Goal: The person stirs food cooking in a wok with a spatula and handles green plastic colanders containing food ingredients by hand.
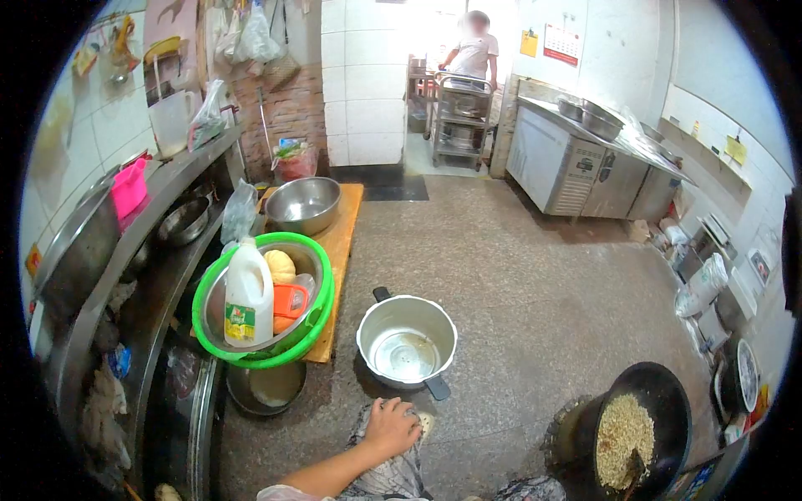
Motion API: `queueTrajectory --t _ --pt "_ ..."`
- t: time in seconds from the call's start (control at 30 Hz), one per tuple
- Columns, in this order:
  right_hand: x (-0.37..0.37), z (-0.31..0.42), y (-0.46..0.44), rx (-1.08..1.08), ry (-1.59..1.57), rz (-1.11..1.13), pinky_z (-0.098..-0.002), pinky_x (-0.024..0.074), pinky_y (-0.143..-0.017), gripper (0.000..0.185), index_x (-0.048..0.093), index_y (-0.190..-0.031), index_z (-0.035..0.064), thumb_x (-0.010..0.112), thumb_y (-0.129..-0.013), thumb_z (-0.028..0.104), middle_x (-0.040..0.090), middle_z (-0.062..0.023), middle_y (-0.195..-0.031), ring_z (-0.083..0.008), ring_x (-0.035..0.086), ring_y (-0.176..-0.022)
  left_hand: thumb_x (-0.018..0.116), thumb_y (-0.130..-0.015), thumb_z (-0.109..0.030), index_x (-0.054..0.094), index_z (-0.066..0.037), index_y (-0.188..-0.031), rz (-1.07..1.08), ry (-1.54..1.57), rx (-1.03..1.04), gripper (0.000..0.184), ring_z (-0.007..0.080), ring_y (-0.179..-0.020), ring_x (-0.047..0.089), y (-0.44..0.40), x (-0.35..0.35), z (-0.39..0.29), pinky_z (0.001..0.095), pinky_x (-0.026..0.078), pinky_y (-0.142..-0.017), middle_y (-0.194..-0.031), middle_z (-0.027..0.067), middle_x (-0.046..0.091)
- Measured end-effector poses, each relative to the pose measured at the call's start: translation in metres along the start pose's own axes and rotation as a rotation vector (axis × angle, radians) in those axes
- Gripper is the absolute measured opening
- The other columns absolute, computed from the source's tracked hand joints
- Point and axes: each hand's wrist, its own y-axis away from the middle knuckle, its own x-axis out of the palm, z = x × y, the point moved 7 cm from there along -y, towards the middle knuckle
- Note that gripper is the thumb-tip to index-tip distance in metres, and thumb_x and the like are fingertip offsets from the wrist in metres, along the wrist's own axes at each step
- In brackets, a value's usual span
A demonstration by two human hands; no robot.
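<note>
Passable floor point(510, 351) lies between pot point(409, 314) and black pan point(671, 417).

One hand point(390, 427) of the wearer shows, and one other person point(476, 60). There is one pale pot point(405, 317) with two handles point(438, 387), one black vat point(668, 409), one bench point(347, 242), one green basin point(200, 311), one jug point(249, 292), one squash point(280, 266), one orange box point(290, 301), one pink scoop point(129, 188), one pitcher point(171, 123), one cart point(459, 121), one calendar point(560, 44) and one counter point(543, 159). Steel bowls point(305, 204) number one on the bench, at least two on the counter. Yellow papers point(530, 43) number at least two. The hanging bags point(259, 37) are too bunched to count.
</note>
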Motion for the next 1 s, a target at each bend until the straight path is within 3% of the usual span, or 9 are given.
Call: queueTrajectory --t 0.03,0.33,0.43,0.53,0.63,0.73,0.87,1.0 --pt "0.008 -0.007 0.005 -0.008 -0.066 -0.114 -0.0574 0.0188 -0.102 0.049 0.049 -0.126 0.0180 0.054 -0.079 0.031 0.039 -0.0077 -0.136 -0.0302 0.027 -0.130 0.063 -0.074 -0.034 0.069 -0.015 -0.077 0.002 -0.004 0.000 0.020 0.0286 -0.113 0.045 0.000 0.000 0.000 0.0515 0.027 -0.096 -0.111 0.0069 0.058" --pt "0.036 -0.021 0.010 -0.092 0.017 -0.100 -0.0589 0.0192 -0.101 0.048 0.049 -0.126 0.0179 0.054 -0.080 0.029 0.039 -0.0081 -0.136 -0.0313 0.028 -0.130 0.060 -0.076 -0.032 0.069 -0.015 -0.082 0.023 -0.017 0.010 0.020 0.0293 -0.113 0.045 0.001 -0.002 -0.002 0.0535 0.027 -0.095 -0.112 0.0077 0.057" --pt "0.063 -0.035 0.014 -0.076 -0.389 -0.218 -0.0595 0.0186 -0.101 0.047 0.049 -0.126 0.0189 0.054 -0.080 0.029 0.039 -0.0082 -0.136 -0.0319 0.027 -0.130 0.058 -0.077 -0.032 0.069 -0.015 -0.084 0.035 -0.014 0.010 0.021 0.0294 -0.114 0.044 0.002 0.000 -0.002 0.0540 0.027 -0.095 -0.113 0.0080 0.057" --pt "-0.005 0.004 -0.002 0.029 0.119 0.246 -0.0597 0.0187 -0.101 0.048 0.048 -0.126 0.0198 0.054 -0.080 0.030 0.038 -0.0081 -0.137 -0.0322 0.027 -0.130 0.059 -0.077 -0.031 0.069 -0.015 -0.084 0.048 -0.024 0.007 0.020 0.0294 -0.114 0.044 0.001 -0.001 -0.002 0.0543 0.027 -0.095 -0.113 0.0082 0.057" --pt "0.047 -0.023 0.008 -0.052 0.126 0.135 -0.0613 0.0154 -0.101 0.046 0.050 -0.125 0.0211 0.054 -0.079 0.031 0.036 -0.0069 -0.139 -0.0317 0.024 -0.132 0.059 -0.077 -0.032 0.069 -0.015 -0.084 0.052 -0.033 0.008 0.021 0.0293 -0.114 0.045 0.002 0.000 -0.002 0.0546 0.027 -0.095 -0.114 0.0084 0.056" --pt "0.017 -0.007 0.006 -0.191 0.165 -0.021 -0.0556 0.0292 -0.097 0.045 0.051 -0.124 0.0133 0.053 -0.082 0.028 0.045 -0.0141 -0.131 -0.0326 0.038 -0.123 0.059 -0.077 -0.033 0.070 -0.015 -0.085 0.053 -0.038 0.008 0.022 0.0291 -0.114 0.045 0.001 0.000 -0.002 0.0546 0.027 -0.095 -0.115 0.0083 0.056" --pt "0.025 -0.013 0.014 -0.149 0.185 -0.047 -0.0526 0.0249 -0.101 0.047 0.045 -0.129 0.0197 0.046 -0.086 0.038 0.041 -0.0095 -0.134 -0.0291 0.035 -0.126 0.063 -0.074 -0.035 0.069 -0.016 -0.081 0.006 -0.067 0.024 0.021 0.0296 -0.113 0.045 0.002 0.000 -0.004 0.0539 0.027 -0.094 -0.112 0.0079 0.057" --pt "0.038 -0.022 0.020 -0.065 0.235 -0.010 -0.0495 0.0205 -0.104 0.049 0.038 -0.134 0.0260 0.038 -0.090 0.047 0.036 -0.0050 -0.138 -0.0256 0.031 -0.128 0.060 -0.077 -0.034 0.069 -0.015 -0.086 0.103 -0.094 0.029 0.024 0.0295 -0.115 0.043 0.001 0.002 -0.007 0.0553 0.026 -0.095 -0.115 0.0085 0.056"
